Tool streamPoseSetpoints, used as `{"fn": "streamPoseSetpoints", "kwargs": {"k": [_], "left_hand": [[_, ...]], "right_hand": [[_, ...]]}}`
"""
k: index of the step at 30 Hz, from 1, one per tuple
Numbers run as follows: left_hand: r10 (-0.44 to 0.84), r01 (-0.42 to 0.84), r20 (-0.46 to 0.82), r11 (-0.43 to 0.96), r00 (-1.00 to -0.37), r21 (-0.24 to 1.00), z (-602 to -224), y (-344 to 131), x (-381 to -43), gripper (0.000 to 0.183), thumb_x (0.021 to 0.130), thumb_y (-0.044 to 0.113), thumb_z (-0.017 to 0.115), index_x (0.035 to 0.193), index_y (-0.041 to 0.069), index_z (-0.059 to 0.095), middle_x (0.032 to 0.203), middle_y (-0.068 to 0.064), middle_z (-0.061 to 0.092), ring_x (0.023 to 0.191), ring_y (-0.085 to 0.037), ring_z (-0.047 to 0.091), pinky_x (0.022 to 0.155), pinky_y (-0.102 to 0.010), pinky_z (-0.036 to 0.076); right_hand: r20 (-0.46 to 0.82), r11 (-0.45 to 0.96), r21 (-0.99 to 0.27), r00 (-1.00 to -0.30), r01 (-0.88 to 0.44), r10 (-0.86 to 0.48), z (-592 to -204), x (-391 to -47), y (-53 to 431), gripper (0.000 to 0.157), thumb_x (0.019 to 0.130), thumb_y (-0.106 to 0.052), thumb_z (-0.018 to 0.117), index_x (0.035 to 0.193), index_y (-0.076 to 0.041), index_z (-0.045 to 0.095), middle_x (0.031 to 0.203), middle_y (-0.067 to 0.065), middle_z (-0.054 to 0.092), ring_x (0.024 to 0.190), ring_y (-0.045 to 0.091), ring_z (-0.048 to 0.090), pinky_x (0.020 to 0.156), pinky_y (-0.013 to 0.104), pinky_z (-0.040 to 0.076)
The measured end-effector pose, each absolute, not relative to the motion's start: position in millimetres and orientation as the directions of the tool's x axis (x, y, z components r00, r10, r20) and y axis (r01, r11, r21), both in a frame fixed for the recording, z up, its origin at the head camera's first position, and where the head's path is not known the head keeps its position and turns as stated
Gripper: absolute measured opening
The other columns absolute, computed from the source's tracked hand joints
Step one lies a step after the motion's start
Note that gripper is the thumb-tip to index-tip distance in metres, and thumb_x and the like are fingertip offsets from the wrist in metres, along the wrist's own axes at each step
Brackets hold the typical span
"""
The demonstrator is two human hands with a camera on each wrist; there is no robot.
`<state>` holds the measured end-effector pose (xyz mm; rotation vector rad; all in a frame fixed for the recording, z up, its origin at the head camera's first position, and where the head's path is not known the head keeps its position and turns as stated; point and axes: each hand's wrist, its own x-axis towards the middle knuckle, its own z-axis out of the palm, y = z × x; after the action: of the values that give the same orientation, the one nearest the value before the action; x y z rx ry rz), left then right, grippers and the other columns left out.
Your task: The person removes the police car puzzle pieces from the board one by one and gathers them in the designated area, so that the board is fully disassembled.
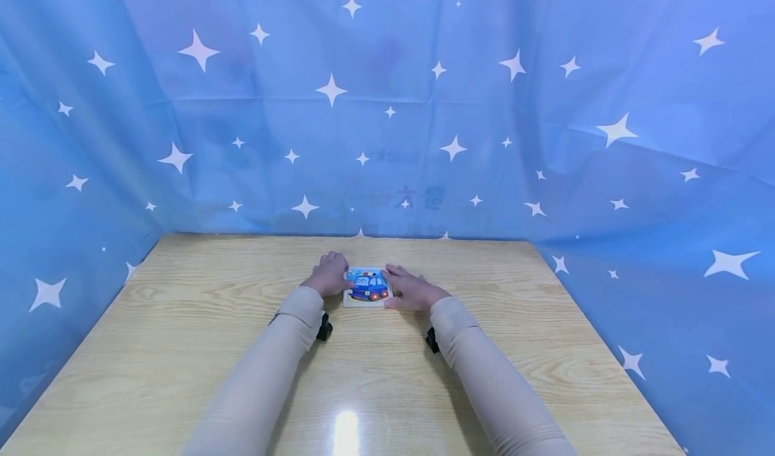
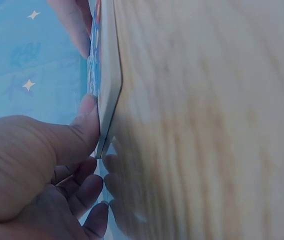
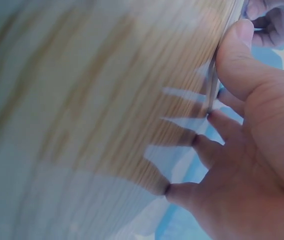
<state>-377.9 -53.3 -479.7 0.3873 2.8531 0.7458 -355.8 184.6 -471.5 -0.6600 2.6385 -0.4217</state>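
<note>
A flat board with a cartoon blue car picture lies on the wooden table between both hands. Its thick pale edge shows in the left wrist view. At its left side, my left hand grips it, thumb on the picture face and fingers bent by the far corner. My right hand holds the right side, with the thumb at the near edge and a forefinger at the far edge. In the right wrist view the other fingers spread down to the table, and the board shows only as a thin edge.
The wooden table spreads around the board, its far edge just beyond the hands. A blue curtain with white stars hangs behind and along the sides. Black straps with small devices sit at both wrists.
</note>
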Motion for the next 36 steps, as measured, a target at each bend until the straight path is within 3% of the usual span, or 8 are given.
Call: {"fn": "streamPoseSetpoints", "kwargs": {"k": [6, 17, 24, 28, 31, 36], "left_hand": [[0.308, 0.224, -0.082, 0.827, -0.948, 0.516, -481.5, -55.2, -381.4, 0.043, 0.096, 0.025, 0.072, 0.127, 0.000, 0.056, 0.120, -0.013, 0.050, 0.114, -0.031, 0.044, 0.103, -0.051, 0.041], [0.357, 0.302, -0.007, 0.800, -0.934, 0.518, -490.2, -60.0, -387.3, 0.036, 0.094, 0.023, 0.075, 0.117, 0.004, 0.055, 0.114, -0.010, 0.049, 0.110, -0.029, 0.045, 0.095, -0.048, 0.042], [0.401, 0.319, -0.019, 0.757, -0.916, 0.570, -486.4, -59.9, -388.3, 0.022, 0.097, 0.016, 0.071, 0.111, 0.005, 0.058, 0.110, -0.008, 0.054, 0.104, -0.025, 0.053, 0.096, -0.042, 0.047], [0.406, 0.317, -0.016, 0.737, -0.914, 0.596, -486.3, -60.1, -389.9, 0.030, 0.096, 0.015, 0.073, 0.118, 0.004, 0.056, 0.107, -0.007, 0.057, 0.098, -0.022, 0.055, 0.091, -0.040, 0.048], [0.422, 0.333, -0.007, 0.725, -0.906, 0.603, -486.0, -62.4, -391.3, 0.038, 0.096, 0.013, 0.072, 0.127, 0.001, 0.055, 0.111, -0.008, 0.059, 0.102, -0.023, 0.057, 0.094, -0.041, 0.048], [0.450, 0.375, 0.019, 0.720, -0.893, 0.584, -487.3, -68.1, -394.1, 0.034, 0.095, 0.010, 0.072, 0.127, 0.002, 0.065, 0.118, -0.011, 0.064, 0.110, -0.026, 0.061, 0.098, -0.043, 0.050]], "right_hand": [[-0.303, 0.854, -0.354, -0.817, -0.382, -0.491, -470.6, -356.2, 183.8, 0.079, 0.103, -0.042, 0.056, 0.163, -0.012, 0.016, 0.170, 0.009, 0.005, 0.156, 0.030, 0.001, 0.119, 0.066, 0.006], [-0.300, 0.850, -0.359, -0.815, -0.385, -0.496, -472.2, -356.0, 185.0, 0.078, 0.103, -0.041, 0.055, 0.163, -0.013, 0.015, 0.170, 0.008, 0.003, 0.156, 0.028, 0.000, 0.118, 0.068, 0.007], [-0.296, 0.851, -0.370, -0.820, -0.374, -0.489, -472.5, -357.1, 185.2, 0.079, 0.102, -0.043, 0.056, 0.163, -0.013, 0.016, 0.171, 0.008, 0.002, 0.156, 0.029, -0.002, 0.118, 0.069, 0.005], [-0.293, 0.846, -0.379, -0.818, -0.375, -0.494, -472.9, -356.3, 184.7, 0.079, 0.102, -0.042, 0.056, 0.163, -0.012, 0.016, 0.171, 0.009, 0.002, 0.156, 0.031, -0.003, 0.117, 0.070, 0.005], [-0.295, 0.846, -0.378, -0.817, -0.377, -0.496, -472.2, -355.6, 184.4, 0.079, 0.103, -0.041, 0.056, 0.163, -0.012, 0.016, 0.171, 0.009, 0.002, 0.156, 0.031, -0.003, 0.117, 0.069, 0.004], [-0.298, 0.848, -0.370, -0.817, -0.378, -0.494, -471.3, -355.7, 184.4, 0.078, 0.103, -0.042, 0.055, 0.163, -0.013, 0.015, 0.171, 0.008, 0.002, 0.156, 0.031, -0.003, 0.118, 0.069, 0.004]]}}
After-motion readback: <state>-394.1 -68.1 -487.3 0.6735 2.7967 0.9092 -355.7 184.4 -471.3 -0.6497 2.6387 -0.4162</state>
